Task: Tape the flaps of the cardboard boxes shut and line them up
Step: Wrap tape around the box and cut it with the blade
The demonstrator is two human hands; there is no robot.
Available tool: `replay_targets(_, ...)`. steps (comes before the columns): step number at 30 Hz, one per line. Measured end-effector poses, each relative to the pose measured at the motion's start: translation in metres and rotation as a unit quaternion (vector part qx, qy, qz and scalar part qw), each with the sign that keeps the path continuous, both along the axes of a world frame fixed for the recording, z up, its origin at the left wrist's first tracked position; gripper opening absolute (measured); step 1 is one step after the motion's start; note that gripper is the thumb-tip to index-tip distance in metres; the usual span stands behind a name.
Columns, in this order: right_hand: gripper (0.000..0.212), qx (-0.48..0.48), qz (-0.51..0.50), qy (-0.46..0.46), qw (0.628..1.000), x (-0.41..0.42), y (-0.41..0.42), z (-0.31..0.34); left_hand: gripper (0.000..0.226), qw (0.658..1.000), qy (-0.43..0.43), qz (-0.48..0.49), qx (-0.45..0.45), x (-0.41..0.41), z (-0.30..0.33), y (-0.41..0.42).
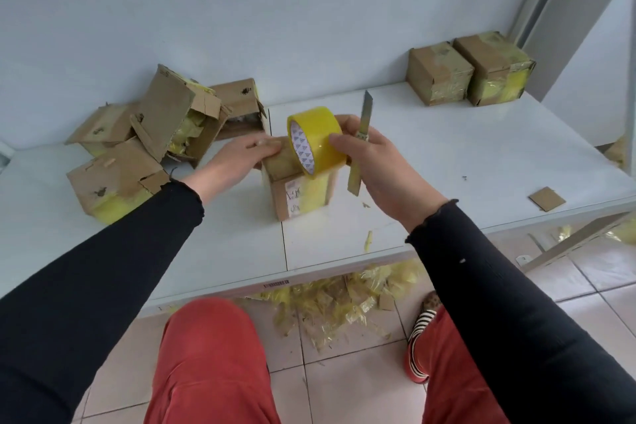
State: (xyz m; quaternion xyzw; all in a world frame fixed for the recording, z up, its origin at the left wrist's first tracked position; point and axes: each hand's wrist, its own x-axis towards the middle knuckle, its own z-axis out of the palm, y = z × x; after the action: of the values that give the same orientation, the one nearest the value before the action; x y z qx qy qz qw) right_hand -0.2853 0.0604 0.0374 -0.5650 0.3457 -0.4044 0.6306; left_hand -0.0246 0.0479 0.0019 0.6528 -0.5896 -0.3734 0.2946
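Head view: the left hand (241, 157) lies flat on the cardboard box (299, 189). The right hand (371, 162) grips the yellow tape roll (315, 141) and a utility knife (361, 144); its bare blade could nick a finger or slip.

Tape roll (316, 143), yellow, pinched in the fingers (339, 140) of the right hand (375, 162): white inner core printed with a repeated small blue triangular logo, wording too small to read. Cardboard box (299, 191) directly below those fingers: pale label (293, 198) on its near face with handwritten marks, not legible. Bench (447, 155), front edge nearer the viewer than the fingers: barcode sticker (276, 284), digits unreadable.
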Motion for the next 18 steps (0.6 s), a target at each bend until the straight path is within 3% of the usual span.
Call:
replay_targets(3,0.017,-0.021,0.003,0.050,0.999,0.014,-0.006,0.008,0.023,0.996,-0.053,0.014,-0.073,-0.003,-0.001,0.000)
replay_targets(6,0.028,-0.020,-0.010,0.078,0.997,0.023,-0.005,0.003,0.027,0.988,-0.057,-0.100,-0.104,-0.012,0.003,0.001)
replay_targets(8,0.043,-0.011,-0.012,0.084,0.996,0.025,0.000,0.000,0.050,0.983,-0.074,-0.157,-0.055,-0.016,0.004,0.004)
replay_targets(11,0.044,-0.014,-0.008,0.085,0.996,0.025,0.008,-0.004,0.087,0.971,-0.194,-0.139,-0.027,-0.014,0.002,0.006)
replay_targets(15,0.021,-0.070,-0.005,0.073,0.995,0.015,0.028,-0.006,0.093,0.959,-0.246,-0.134,-0.044,-0.016,0.000,0.006)
replay_targets(18,0.022,-0.092,-0.026,0.091,0.991,0.000,0.057,-0.017,0.105,0.961,-0.244,-0.122,-0.042,-0.012,-0.003,0.007)
